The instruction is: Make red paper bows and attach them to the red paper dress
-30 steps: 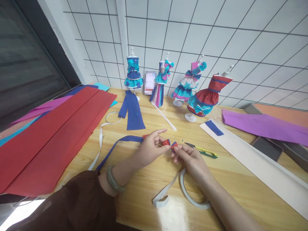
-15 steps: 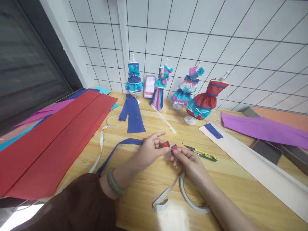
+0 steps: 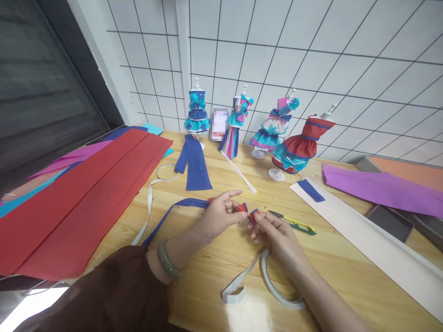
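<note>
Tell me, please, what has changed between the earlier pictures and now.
The small red-and-blue folded material has changed shape slightly: its part at the right hand now looks less fanned out. Nothing was taken up or let go; the left hand also keeps its pinch. The yellow-and-green snips and white tape roll stayed put; the view shifted slightly.

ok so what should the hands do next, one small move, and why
Probably ease the right side of the bow open with the right hand, the left hand steadying the other side. The right thumb and fingers already pinch that red and blue side, and the left fingers are at the opposite one, so little regripping seems needed.
</note>
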`<control>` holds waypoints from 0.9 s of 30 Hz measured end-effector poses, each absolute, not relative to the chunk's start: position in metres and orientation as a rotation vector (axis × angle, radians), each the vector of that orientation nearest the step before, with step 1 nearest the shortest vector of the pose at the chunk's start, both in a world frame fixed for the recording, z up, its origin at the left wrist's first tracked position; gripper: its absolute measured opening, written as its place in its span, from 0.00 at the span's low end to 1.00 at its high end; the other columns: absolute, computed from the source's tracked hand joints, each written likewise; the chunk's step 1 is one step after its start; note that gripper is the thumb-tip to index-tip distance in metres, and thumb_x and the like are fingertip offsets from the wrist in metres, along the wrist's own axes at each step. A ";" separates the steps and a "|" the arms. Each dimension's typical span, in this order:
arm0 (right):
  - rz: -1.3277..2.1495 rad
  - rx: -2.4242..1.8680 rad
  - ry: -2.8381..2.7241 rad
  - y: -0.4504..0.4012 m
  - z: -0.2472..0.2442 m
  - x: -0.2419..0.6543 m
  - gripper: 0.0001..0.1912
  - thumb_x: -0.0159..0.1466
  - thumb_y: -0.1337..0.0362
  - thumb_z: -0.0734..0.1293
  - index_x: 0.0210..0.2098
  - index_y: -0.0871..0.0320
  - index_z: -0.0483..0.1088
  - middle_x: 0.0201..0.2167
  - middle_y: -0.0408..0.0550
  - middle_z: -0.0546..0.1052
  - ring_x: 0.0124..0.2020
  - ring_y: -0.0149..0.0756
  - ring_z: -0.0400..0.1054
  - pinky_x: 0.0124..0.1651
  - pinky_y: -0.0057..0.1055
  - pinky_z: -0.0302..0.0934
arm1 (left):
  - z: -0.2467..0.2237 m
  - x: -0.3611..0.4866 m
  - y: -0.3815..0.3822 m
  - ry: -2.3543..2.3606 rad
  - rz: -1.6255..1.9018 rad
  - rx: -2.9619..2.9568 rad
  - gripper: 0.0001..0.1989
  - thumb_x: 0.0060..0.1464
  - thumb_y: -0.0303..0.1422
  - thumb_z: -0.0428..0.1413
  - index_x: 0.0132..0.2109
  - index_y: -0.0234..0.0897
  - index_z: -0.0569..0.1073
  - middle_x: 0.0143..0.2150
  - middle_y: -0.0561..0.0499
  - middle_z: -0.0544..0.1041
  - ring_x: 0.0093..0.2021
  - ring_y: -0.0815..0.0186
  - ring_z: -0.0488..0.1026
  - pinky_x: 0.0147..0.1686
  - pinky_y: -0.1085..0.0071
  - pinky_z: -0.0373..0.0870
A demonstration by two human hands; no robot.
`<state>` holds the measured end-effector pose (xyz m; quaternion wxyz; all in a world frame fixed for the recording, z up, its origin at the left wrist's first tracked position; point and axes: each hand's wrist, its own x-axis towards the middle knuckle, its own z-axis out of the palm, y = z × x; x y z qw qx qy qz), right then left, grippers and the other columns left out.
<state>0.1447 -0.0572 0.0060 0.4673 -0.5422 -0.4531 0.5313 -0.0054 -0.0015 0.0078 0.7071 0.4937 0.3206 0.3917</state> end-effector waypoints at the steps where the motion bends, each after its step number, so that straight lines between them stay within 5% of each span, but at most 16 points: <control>1: 1.299 -1.325 -1.115 -0.057 0.006 0.144 0.16 0.55 0.52 0.65 0.24 0.59 0.70 0.21 0.44 0.70 0.21 0.29 0.61 0.26 0.26 0.55 | 0.008 -0.005 -0.002 0.710 0.868 1.099 0.31 0.42 0.27 0.59 0.54 0.31 0.59 0.29 0.54 0.70 0.31 0.73 0.67 0.37 0.73 0.63; 16: 1.207 -1.372 -1.077 -0.056 0.002 0.147 0.16 0.53 0.52 0.67 0.24 0.60 0.69 0.20 0.43 0.70 0.20 0.27 0.59 0.25 0.25 0.54 | 0.003 -0.008 0.001 0.606 0.833 0.941 0.32 0.44 0.33 0.60 0.56 0.36 0.58 0.37 0.46 0.73 0.34 0.68 0.71 0.36 0.69 0.64; 27: 1.172 -1.368 -1.101 -0.056 0.002 0.147 0.18 0.58 0.51 0.62 0.21 0.60 0.68 0.18 0.43 0.70 0.22 0.30 0.62 0.27 0.26 0.55 | 0.000 -0.006 0.001 0.680 0.804 1.007 0.32 0.41 0.27 0.61 0.54 0.32 0.60 0.31 0.50 0.73 0.30 0.71 0.69 0.32 0.72 0.63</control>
